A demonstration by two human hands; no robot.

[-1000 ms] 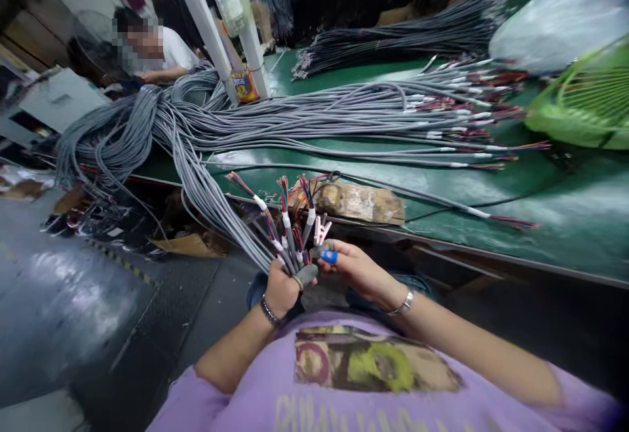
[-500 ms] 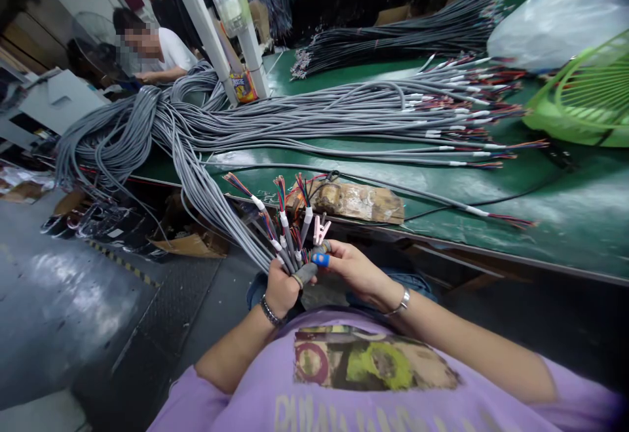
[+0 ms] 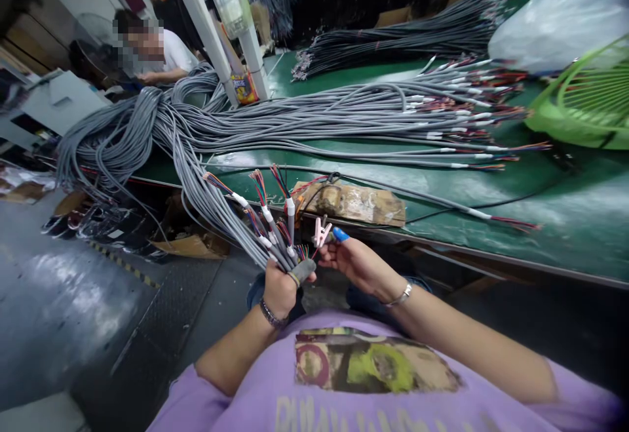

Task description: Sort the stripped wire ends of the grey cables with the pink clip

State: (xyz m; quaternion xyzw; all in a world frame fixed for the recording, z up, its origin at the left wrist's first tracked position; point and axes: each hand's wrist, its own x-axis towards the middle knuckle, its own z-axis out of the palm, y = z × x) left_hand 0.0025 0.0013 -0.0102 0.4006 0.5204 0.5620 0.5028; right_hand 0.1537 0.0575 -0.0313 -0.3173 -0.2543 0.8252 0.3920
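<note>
My left hand (image 3: 282, 288) is closed round a bundle of grey cables (image 3: 246, 235), with a grey cover on the thumb. Above it fan out white-banded cable ends (image 3: 291, 206) with stripped, coloured wires. Short coloured wires (image 3: 303, 252) stick up beside the left thumb. Just to the right, my right hand (image 3: 361, 265) has its fingers drawn together, a blue finger cover on one of them. What it pinches, if anything, is too small to make out. A pink clothespin (image 3: 322, 232) stands by its fingertips at the table edge.
On the green table (image 3: 491, 212) lie long grey cables (image 3: 314, 117), a black cable bundle (image 3: 398, 39) and a worn wooden block (image 3: 363, 202). A green fan guard (image 3: 584, 98) and a clear plastic bag (image 3: 560, 19) are at right. A person (image 3: 171, 55) sits at far left.
My right hand has drawn away from the left, up and to the right beside the clothespin. The held cable ends have shifted slightly left. My left hand keeps its grip.
</note>
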